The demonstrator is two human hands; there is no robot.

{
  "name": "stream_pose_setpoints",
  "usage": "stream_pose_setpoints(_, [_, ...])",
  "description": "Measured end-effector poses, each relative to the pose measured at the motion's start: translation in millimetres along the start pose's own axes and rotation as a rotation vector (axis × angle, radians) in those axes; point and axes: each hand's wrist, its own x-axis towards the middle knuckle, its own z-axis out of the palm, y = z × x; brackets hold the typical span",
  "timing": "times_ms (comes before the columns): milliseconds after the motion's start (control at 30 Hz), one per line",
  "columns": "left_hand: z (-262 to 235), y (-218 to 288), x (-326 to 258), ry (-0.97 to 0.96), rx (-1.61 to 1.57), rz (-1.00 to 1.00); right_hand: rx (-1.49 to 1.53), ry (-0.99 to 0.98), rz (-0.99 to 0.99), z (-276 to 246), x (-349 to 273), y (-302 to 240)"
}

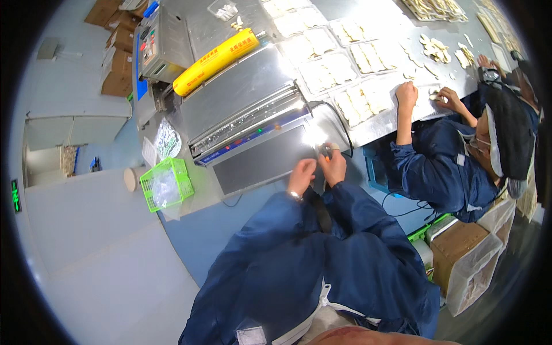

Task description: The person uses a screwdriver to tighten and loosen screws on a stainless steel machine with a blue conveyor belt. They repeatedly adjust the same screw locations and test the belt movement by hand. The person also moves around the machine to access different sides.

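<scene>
My left hand point(302, 177) is closed at the front edge of a tray-wrapping machine, beside its dark flat plate point(259, 162). Whether its curled fingers hold anything is hidden. Right next to it, my right hand point(333, 167) pinches a small black-and-orange object point(326, 152) whose kind is too small to make out. Behind the plate runs a shiny metal bar with a blue control strip point(253, 135). A yellow roll point(215, 62) lies across the back of the machine.
Clear trays of pale sliced food point(325, 72) cover the table to the right. A co-worker in blue point(437, 167) handles slices there. At left stand a green basket point(167, 185) with clear plastic and a control box point(167, 49). A black cable point(339, 118) runs near my right hand.
</scene>
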Motion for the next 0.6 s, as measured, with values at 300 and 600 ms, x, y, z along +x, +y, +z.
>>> stream_pose_setpoints(300, [-48,-32,-59,0.176,-0.205,-0.173,-0.026,-0.084,-0.158,-4,16,9])
stream_pose_setpoints(600, [-59,-39,-119,0.053,-0.45,0.198,-0.08,-0.982,-0.178,13,-69,-35])
